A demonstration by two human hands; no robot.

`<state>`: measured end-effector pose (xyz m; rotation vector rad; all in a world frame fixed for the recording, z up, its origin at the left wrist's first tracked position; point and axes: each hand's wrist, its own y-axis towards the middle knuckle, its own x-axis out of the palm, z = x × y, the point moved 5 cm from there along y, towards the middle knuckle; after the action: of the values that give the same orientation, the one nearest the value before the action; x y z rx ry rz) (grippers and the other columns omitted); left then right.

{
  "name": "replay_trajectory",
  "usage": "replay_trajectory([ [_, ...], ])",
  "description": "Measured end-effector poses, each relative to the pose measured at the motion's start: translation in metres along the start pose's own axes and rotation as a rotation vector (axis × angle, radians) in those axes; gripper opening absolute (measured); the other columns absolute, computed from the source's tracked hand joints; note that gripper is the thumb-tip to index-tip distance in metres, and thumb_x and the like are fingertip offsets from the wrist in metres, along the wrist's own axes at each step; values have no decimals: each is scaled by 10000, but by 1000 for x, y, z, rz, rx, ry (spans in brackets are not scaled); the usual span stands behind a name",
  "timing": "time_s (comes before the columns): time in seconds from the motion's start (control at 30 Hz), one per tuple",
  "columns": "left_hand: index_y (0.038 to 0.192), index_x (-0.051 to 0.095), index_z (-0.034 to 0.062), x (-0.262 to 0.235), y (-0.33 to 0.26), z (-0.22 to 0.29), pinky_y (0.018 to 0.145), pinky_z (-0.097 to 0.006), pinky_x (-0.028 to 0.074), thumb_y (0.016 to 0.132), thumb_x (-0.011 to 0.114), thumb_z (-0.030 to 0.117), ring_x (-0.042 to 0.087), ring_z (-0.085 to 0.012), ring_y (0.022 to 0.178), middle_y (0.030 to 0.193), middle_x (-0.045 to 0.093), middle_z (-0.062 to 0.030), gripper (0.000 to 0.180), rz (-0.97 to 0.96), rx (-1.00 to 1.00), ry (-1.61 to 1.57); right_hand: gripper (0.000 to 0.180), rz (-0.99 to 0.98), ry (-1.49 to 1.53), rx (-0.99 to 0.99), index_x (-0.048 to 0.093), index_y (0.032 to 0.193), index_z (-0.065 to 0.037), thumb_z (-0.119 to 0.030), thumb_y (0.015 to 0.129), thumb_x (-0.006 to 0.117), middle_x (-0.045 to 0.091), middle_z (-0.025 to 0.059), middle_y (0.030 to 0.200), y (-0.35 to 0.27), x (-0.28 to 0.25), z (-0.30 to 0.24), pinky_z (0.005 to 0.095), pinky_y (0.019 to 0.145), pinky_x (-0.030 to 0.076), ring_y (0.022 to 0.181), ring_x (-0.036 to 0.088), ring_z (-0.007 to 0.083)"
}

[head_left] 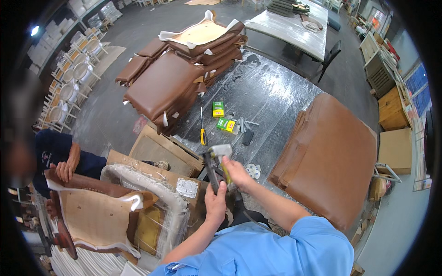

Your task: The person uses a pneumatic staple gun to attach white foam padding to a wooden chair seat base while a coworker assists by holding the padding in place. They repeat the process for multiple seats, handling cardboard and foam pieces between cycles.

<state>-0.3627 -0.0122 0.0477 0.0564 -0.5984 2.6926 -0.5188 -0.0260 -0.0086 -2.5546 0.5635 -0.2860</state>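
My left hand (pixel 215 202) grips the dark body of a pneumatic staple gun (pixel 212 170) held upright in front of my chest. My right hand (pixel 235 172) holds the gun's upper part by its grey head (pixel 221 150), fingers around a yellow-green piece. A black hose (pixel 248 216) runs down from the gun toward my blue sleeve. Just beyond the gun lies the dark workbench (pixel 267 96).
On the bench lie a yellow-handled screwdriver (pixel 202 129), two green boxes (pixel 218 109), stacked brown seat cushions (pixel 170 83) and a pile of brown leather sheets (pixel 331 156). A plastic-wrapped seat (pixel 152 198) is at my left. Another person (pixel 64 158) works on an upturned seat (pixel 96 216).
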Motion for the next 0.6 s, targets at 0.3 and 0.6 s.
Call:
replay_trajectory([
  [0.3,1347,621,-5,-9,30,-27,773,-287,497,1149,662,215,600,-110,878,1000,639,-18,299,74,-50,-37,700,-44,-300,-75,721,1222,22,-648,1134,539,801,168,1059,8,5,35,440,905,571,1006,747,259],
  [0.6,1604,546,-20,-47,-6,-90,1044,-301,551,1130,686,168,695,-141,1139,1295,743,-96,528,-185,-329,262,708,162,-763,35,656,1293,6,-664,1067,610,762,352,1179,146,-79,105,602,985,558,1156,719,547],
])
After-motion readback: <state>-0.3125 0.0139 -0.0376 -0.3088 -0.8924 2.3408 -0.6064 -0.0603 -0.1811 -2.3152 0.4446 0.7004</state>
